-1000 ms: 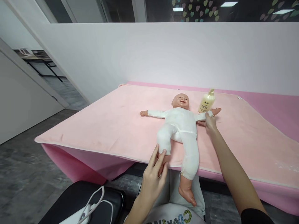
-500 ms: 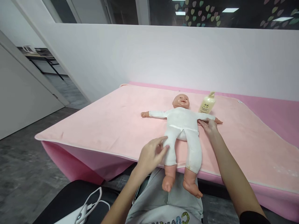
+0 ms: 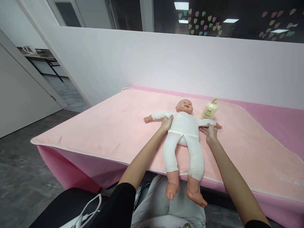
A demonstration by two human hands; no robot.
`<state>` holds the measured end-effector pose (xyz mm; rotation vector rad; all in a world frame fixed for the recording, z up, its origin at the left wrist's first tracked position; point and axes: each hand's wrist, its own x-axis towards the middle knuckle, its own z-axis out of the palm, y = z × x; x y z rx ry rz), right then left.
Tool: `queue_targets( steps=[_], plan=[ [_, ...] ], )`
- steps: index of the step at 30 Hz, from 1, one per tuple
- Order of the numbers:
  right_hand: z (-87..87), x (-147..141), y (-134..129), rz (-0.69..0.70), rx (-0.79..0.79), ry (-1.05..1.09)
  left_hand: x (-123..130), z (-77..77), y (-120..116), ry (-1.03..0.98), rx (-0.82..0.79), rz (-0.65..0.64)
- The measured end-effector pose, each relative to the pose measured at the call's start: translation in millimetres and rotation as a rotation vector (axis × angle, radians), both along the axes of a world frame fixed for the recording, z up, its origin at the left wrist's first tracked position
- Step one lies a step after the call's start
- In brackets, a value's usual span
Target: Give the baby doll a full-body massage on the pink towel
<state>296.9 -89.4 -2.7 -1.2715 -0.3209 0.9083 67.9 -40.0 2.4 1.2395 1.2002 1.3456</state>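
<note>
A baby doll (image 3: 184,123) with a white cloth body lies face up on the pink blanket (image 3: 114,123), its arms spread and its feet over the front edge. My left hand (image 3: 167,123) is at the doll's side, under the arm on the left, thumb on the chest and the other fingers mostly hidden. My right hand (image 3: 210,131) touches the doll's other arm from below, its thumb near the sleeve and its fingers apart beneath. Behind that arm a pale yellow pump bottle (image 3: 209,110) stands on the blanket.
A white wall (image 3: 166,63) rises behind the table. At the lower left, a white device with a cable (image 3: 82,220) lies on a black seat (image 3: 57,209). My legs in grey trousers (image 3: 163,196) are under the table's front edge.
My left hand has moved up from the doll's leg to its side below the arm. My right hand has shifted slightly left and the doll's arm on that side has moved a little.
</note>
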Motion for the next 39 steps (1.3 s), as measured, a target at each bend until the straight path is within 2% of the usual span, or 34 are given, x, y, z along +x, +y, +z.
queue_targets(
  steps=[4, 9, 12, 15, 18, 20, 22, 24, 26, 28, 30, 32, 34, 36, 39],
  plan=[
    [-2.1, 2, 0, 0.031, 0.007, -0.01, 8, -10.4, 5, -0.157, -0.018, 0.122],
    [-1.1, 0, -3, 0.014, 0.028, -0.002, 4, -14.4, 11, -0.523, -0.081, 0.217],
    [4.6, 1, -3, 0.009, 0.024, 0.048, 1, -12.4, 12, -0.719, -0.057, 0.275],
    [18.1, 9, -9, 0.031, -0.017, 0.115, -1, -10.3, 11, -0.778, -0.051, 0.262],
    [37.0, 13, -36, 0.071, -0.011, 0.126, -2, -9.2, 9, -0.772, -0.059, 0.232],
    [46.0, 5, -73, 0.066, 0.061, 0.095, -2, -8.8, 9, -0.765, -0.061, 0.234],
    [45.4, -12, -120, 0.035, 0.135, -0.029, -2, -8.5, 9, -0.745, -0.035, 0.231],
    [32.1, -37, -170, 0.021, 0.138, -0.263, -3, -7.9, 7, -0.669, 0.024, 0.21],
    [8.0, -66, -215, 0.032, 0.039, -0.491, -4, -6.3, 4, -0.531, 0.098, 0.204],
    [-20.7, -95, -249, 0.05, -0.075, -0.646, -6, -3.5, -2, -0.367, 0.185, 0.219],
    [-46.3, -121, -268, 0.024, -0.082, -0.672, -7, -0.3, -7, -0.206, 0.285, 0.218],
    [-63.5, -142, -274, -0.001, -0.048, -0.632, -8, 1.7, -12, -0.024, 0.411, 0.149],
    [-70.2, -154, -272, -0.029, -0.03, -0.551, -8, 1.7, -13, 0.192, 0.547, 0.025],
    [-66.9, -156, -263, -0.039, -0.004, -0.509, -7, 0.2, -12, 0.405, 0.639, -0.081],
    [-45.8, -144, -243, -0.028, 0.058, -0.565, -8, -2.3, -7, 0.615, 0.676, -0.122]
  ],
)
